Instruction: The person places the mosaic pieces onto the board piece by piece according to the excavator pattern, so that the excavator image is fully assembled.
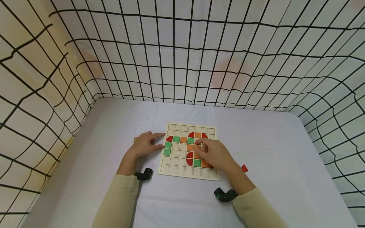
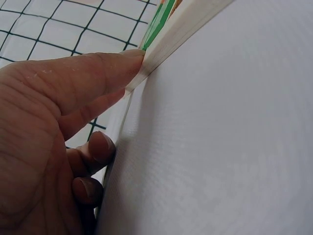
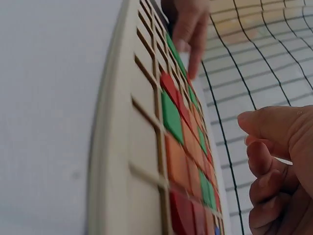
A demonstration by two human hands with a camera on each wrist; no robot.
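A pale square grid board (image 1: 172,170) lies on the white table, partly filled with green and orange square tiles and red quarter-round tiles. My left hand (image 1: 144,145) rests at its left edge, index finger and thumb stretched out to the rim. In the left wrist view the thumb (image 2: 98,73) lies against the board's side, beside a green tile (image 2: 159,24). Over the board's right half hovers my right hand (image 1: 215,153), thumb and index finger bent with a gap between their tips. Nothing shows between them in the right wrist view, where the fingers (image 3: 266,186) stand above the tiles.
A small red piece (image 1: 244,168) lies on the table right of the board. Black wrist cameras (image 1: 144,174) sit below both hands. A black wire grid fence (image 1: 182,68) borders the table's back and sides.
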